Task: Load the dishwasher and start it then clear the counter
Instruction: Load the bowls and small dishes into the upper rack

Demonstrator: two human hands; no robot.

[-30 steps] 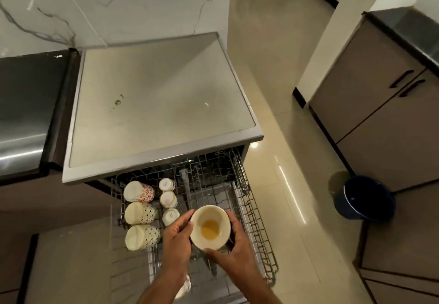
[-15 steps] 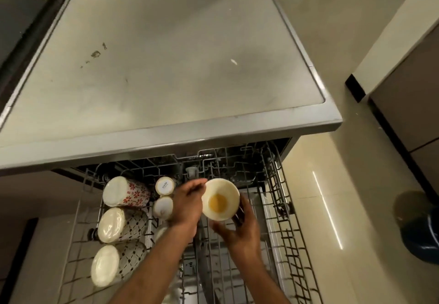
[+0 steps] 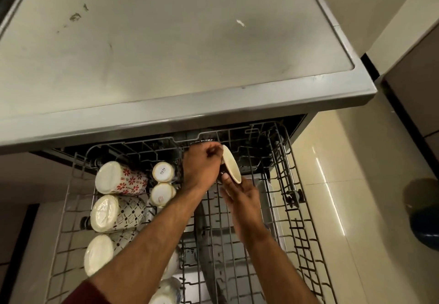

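A small cream bowl [image 3: 231, 164] is tipped on its edge over the back middle of the pulled-out wire rack [image 3: 288, 199] of the dishwasher. My left hand [image 3: 202, 163] grips the bowl's upper rim from the left. My right hand [image 3: 240, 194] supports it from below with fingers under its base. Three patterned mugs [image 3: 116, 178] lie on their sides in the rack's left column, with small cups [image 3: 163, 172] beside them.
The grey counter top [image 3: 166, 49] overhangs the back of the rack. More white dishes [image 3: 166, 289] sit low in the rack near my left forearm. A dark blue bin [image 3: 425, 220] stands on the tiled floor at the right, by brown cabinets [image 3: 413, 71].
Both hands carried the bowl toward the back of the rack and turned it from face-up onto its edge. The view has come lower and closer to the rack.
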